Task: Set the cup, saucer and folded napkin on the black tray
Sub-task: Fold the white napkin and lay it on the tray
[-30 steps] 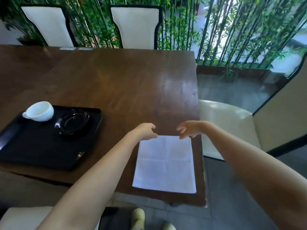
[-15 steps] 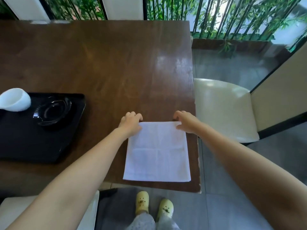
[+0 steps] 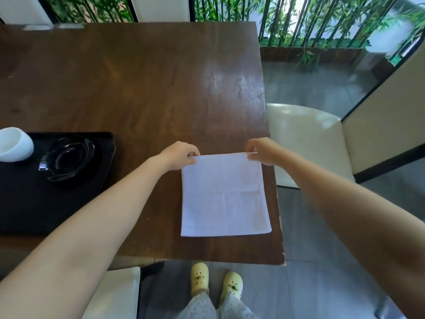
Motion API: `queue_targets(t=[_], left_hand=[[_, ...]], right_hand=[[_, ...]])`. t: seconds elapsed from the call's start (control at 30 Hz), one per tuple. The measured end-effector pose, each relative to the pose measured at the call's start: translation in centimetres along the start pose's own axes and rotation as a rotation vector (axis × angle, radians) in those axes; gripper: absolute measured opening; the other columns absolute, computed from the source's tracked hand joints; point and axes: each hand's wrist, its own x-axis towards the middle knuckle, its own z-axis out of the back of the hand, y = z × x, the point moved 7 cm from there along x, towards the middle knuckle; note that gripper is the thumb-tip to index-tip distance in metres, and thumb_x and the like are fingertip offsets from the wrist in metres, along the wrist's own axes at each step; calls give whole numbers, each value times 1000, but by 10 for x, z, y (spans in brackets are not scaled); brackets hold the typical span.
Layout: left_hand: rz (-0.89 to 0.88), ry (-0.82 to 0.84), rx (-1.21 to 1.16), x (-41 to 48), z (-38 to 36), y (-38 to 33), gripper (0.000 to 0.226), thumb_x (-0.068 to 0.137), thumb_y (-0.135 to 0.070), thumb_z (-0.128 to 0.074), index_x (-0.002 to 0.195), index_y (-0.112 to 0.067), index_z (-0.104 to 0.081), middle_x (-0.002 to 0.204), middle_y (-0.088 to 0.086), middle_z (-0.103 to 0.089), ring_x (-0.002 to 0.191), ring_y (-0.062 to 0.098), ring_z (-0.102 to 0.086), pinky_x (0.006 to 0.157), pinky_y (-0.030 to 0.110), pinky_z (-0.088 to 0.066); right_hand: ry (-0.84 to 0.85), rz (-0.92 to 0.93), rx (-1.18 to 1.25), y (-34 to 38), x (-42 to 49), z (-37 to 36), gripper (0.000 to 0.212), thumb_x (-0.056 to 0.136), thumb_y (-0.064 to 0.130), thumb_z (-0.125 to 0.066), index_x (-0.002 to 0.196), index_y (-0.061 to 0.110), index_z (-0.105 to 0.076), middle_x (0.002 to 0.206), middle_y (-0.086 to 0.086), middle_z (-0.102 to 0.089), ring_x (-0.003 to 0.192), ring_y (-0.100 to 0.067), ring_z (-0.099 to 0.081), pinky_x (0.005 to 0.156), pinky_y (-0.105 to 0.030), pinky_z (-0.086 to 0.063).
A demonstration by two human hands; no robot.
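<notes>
Tray (image 3: 57,203) holds cup (image 3: 13,143) and saucer (image 3: 69,157); napkin (image 3: 223,196) outside.

My arms (image 3: 110,215) are bare all the way from the frame's edge down to my left hand (image 3: 178,156) and my right hand (image 3: 262,150). On my feet I wear pale yellow clogs, a left clog (image 3: 199,278) and a right clog (image 3: 232,285), each with round holes across the toe and small dark charms. Above them show light trousers (image 3: 202,307) with a fine speckled print.
</notes>
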Motion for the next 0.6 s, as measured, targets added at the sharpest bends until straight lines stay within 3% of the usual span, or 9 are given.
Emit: queue_targets(t=[0.2, 0.4, 0.6], left_hand=[[-56, -59, 55, 5, 33, -11, 19, 91, -15, -57, 106, -13, -68, 102, 2, -66, 91, 18, -59, 79, 33, -51], [-49, -160, 68, -15, 47, -16, 14, 89, -17, -58, 97, -17, -69, 97, 0, -68, 85, 17, -60, 71, 31, -51], [-76, -343, 61, -69, 25, -15, 8, 87, -19, -61, 90, -19, -69, 91, -3, -68, 83, 12, -60, 69, 27, -52]], right_hand=[[-60, 20, -40, 9, 3, 30, 18, 84, 12, -58, 94, 4, -71, 96, -13, -70, 83, -25, -59, 72, -30, -47], [-134, 66, -60, 20, -14, 51, 13, 82, 13, -61, 85, 7, -72, 88, -11, -71, 85, -30, -63, 70, -31, -47], [-226, 171, -63, 30, -65, 31, 13, 87, 20, -60, 91, 13, -71, 94, -5, -72, 86, -23, -64, 70, -27, -45]])
